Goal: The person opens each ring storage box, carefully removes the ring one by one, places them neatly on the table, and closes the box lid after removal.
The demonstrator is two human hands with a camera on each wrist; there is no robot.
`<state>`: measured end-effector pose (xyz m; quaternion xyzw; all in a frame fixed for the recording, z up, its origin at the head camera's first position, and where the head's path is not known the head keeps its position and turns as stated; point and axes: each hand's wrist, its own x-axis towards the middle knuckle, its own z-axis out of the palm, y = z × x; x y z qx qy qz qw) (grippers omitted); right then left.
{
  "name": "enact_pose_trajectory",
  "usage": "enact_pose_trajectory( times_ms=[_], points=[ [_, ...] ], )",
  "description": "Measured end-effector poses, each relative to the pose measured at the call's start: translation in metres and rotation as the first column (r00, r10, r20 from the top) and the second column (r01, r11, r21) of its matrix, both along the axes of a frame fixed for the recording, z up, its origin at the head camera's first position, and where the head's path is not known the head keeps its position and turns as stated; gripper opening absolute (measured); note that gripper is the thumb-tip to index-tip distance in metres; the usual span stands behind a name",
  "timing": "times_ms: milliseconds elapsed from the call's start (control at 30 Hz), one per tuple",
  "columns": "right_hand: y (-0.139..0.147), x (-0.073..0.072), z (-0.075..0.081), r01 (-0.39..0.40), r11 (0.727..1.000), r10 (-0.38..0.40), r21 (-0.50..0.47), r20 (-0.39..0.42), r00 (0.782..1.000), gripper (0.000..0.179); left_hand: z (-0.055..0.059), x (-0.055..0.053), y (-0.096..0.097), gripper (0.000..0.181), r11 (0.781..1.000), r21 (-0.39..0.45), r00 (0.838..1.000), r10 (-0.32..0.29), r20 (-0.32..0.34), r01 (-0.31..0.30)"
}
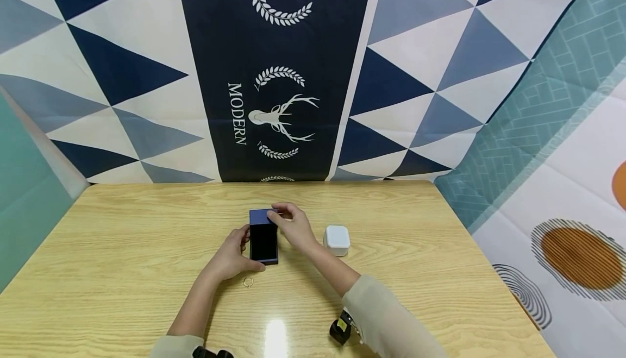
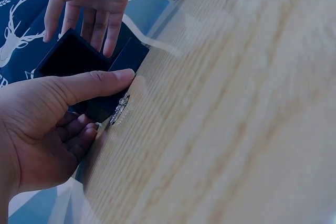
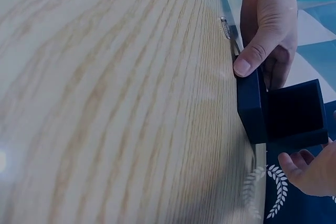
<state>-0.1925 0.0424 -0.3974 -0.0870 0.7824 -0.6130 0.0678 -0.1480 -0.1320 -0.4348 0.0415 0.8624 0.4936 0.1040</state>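
Note:
A dark blue ring box (image 1: 264,243) stands on the table with its lid (image 1: 261,217) raised and a black inside showing. My left hand (image 1: 233,257) grips the box's base from the left, thumb across its front edge (image 2: 118,80). From the right, my right hand (image 1: 293,227) is at the lid, thumb over it; in the left wrist view its fingers (image 2: 100,27) look fairly straight beside the box. Whether they press on the lid is hard to tell. A thin ring with small sparkling stones (image 2: 119,109) lies on the table just in front of the box.
A small white rounded box (image 1: 337,239) stands right of the box, beside my right forearm. The wooden table (image 1: 122,271) ends at a patterned cloth (image 1: 279,75) at the back. A black wrist device (image 1: 340,330) hangs below my right sleeve.

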Motion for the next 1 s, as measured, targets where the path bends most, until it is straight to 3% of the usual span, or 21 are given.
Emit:
enact_pose_trajectory(
  times_ms=[533,1000],
  points=[
    [-0.0013,-0.0036,-0.0029,-0.029,0.999,0.028,0.042,0.017,0.999,0.042,0.0011,-0.0016,0.0008,0.108,1.0,0.006,1.0,-0.005,-0.002,0.005],
    [-0.0039,-0.0039,-0.0079,0.026,0.998,-0.026,0.06,0.002,1.0,0.034,0.0017,-0.0009,0.0005,0.108,1.0,0.005,1.0,-0.005,0.001,0.005]
  ],
)
